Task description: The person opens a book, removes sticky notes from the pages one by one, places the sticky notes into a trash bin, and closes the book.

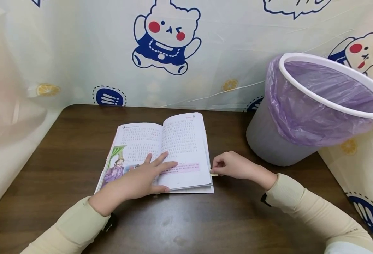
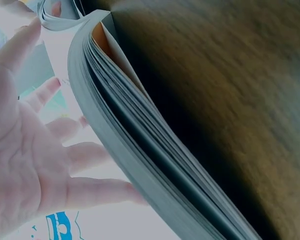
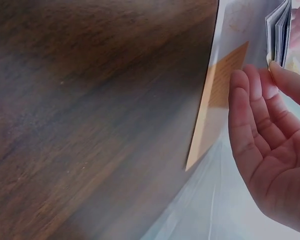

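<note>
An open book (image 1: 181, 141) lies on the brown table, with printed text on both pages and a colour drawing low on the left one. Spread fingers of my left hand (image 1: 138, 181) rest across its lower middle, over the inner margin. At the book's right edge my right hand (image 1: 235, 165) pinches a small pale-yellow tab (image 1: 214, 174) between thumb and fingertips. In the right wrist view the thumb and fingers of that hand (image 3: 272, 135) meet at the corner of the page stack (image 3: 278, 35). The left wrist view shows the thick page edges (image 2: 125, 105) beside the spread fingers.
A grey waste bin (image 1: 269, 137) with a white rim and a purple liner bag (image 1: 288, 116) stands at the right, behind my right hand. A patterned cloth (image 1: 231, 46) with cartoon bears hangs behind the table (image 1: 173, 225) and along its sides.
</note>
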A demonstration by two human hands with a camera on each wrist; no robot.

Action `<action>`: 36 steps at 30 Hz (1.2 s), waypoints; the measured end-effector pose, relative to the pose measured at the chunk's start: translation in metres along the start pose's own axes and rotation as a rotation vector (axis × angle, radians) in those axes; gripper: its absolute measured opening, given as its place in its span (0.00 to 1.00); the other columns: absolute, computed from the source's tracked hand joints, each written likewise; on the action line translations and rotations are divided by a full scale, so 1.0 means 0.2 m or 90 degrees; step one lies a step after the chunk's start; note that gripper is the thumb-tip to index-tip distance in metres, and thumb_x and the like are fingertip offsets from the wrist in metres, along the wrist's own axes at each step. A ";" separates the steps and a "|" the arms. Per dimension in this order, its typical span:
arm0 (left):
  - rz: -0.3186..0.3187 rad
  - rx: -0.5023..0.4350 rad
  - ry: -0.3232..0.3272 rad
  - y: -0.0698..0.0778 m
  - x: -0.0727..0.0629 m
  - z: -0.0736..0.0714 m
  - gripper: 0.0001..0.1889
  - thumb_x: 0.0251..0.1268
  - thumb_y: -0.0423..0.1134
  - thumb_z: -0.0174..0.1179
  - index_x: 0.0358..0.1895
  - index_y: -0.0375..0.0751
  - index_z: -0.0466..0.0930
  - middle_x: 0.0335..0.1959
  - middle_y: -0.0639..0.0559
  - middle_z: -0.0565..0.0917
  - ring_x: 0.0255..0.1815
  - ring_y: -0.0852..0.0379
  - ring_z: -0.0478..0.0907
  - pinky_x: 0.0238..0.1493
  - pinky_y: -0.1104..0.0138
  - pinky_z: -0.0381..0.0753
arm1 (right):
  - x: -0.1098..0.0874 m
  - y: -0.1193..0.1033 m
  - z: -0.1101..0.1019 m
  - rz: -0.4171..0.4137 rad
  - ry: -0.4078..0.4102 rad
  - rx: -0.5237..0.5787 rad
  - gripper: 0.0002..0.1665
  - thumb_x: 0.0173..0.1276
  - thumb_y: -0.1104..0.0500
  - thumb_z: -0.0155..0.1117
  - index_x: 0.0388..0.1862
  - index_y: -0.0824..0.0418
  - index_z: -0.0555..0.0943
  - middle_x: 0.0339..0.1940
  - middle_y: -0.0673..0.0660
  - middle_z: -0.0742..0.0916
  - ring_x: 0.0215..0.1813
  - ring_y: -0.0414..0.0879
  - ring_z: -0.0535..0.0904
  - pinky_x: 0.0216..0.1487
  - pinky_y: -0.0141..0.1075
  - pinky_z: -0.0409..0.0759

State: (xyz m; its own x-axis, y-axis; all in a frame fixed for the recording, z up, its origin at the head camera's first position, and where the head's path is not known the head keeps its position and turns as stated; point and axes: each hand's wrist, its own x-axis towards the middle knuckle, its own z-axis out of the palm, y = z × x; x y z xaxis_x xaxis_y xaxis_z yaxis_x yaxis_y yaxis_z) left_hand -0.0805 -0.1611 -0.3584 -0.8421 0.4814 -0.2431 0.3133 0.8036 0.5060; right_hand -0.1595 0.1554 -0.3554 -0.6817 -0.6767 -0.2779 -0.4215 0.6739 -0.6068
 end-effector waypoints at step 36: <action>-0.114 -0.650 0.360 -0.39 -0.35 -0.15 0.15 0.77 0.34 0.59 0.60 0.50 0.69 0.53 0.61 0.81 0.44 0.65 0.79 0.40 0.71 0.80 | 0.01 -0.12 -0.01 -0.050 0.059 -0.045 0.05 0.69 0.60 0.73 0.32 0.57 0.86 0.22 0.44 0.80 0.25 0.38 0.70 0.28 0.31 0.70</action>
State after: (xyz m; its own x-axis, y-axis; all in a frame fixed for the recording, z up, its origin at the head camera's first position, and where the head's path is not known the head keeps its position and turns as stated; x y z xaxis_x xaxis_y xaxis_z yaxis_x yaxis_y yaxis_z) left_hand -0.0594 -0.2677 -0.3566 -0.9935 -0.0391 -0.1067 -0.1091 0.0674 0.9917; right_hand -0.1521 0.1392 -0.3401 -0.6962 -0.7000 -0.1592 -0.5147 0.6414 -0.5689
